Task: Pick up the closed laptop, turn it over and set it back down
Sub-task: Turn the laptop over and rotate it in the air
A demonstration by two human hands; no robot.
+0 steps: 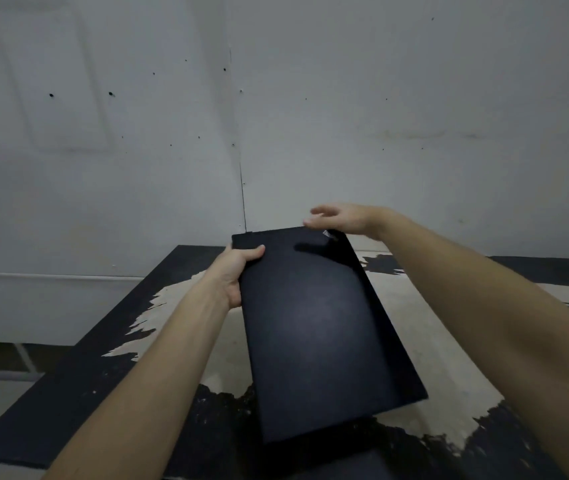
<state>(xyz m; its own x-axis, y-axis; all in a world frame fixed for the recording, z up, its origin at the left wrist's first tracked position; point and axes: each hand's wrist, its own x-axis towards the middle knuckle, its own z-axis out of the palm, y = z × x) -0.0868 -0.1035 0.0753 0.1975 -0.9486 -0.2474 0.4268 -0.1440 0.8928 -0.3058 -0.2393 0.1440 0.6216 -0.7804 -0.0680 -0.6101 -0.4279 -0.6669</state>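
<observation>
The closed black laptop (317,327) is held up above the table, tilted, its long side running away from me and its smooth lid facing the camera. A small logo shows at its far right corner. My left hand (236,275) grips the laptop's left edge near the far corner, thumb on the lid, fingers underneath. My right hand (340,216) hovers over the far right corner with fingers spread, blurred; whether it touches the laptop I cannot tell.
Below is a black table (78,382) with a large worn patch where pale wood shows. A scuffed white wall with small holes stands close behind it. The table's left edge drops to a grey floor.
</observation>
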